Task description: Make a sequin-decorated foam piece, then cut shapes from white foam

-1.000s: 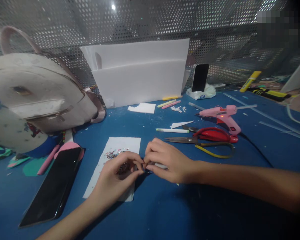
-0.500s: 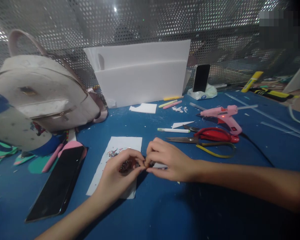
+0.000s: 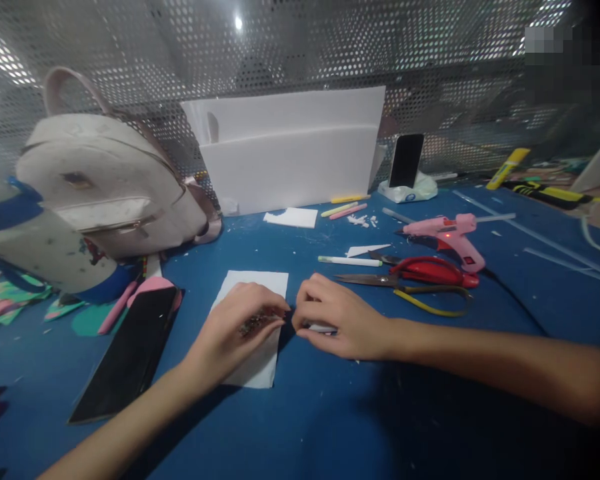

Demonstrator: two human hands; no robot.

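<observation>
Work on the loose, dark, glittering bits (image 3: 253, 324) looks unfinished. They show through the curve of the left hand (image 3: 240, 319), above a white rectangular sheet of paper (image 3: 260, 368) lying flat in the middle of the blue table (image 3: 325, 413); whether they rest on the paper or in the palm, I cannot tell. The left fingers arch over toward the thumb, with a narrow gap at the tips; whether they pinch a bit is too small to make out. The right hand (image 3: 343, 317), just beside it and not touching, has its fingers curled around a small whitish piece (image 3: 323, 328), mostly hidden, so how much of it is finished cannot be judged.

Some cutting seems done: an irregular white flat offcut (image 3: 295, 217) and white crumbs (image 3: 363, 221) lie toward the table's far edge. Metal scissors with yellow-edged handles (image 3: 367, 280) rest unheld beyond the right hand. Farther toward the right edge, a pink plastic glue gun (image 3: 433, 228) shows a lit orange lamp and is likewise unheld. What is left seems to be handwork with the bits and the piece.
</observation>
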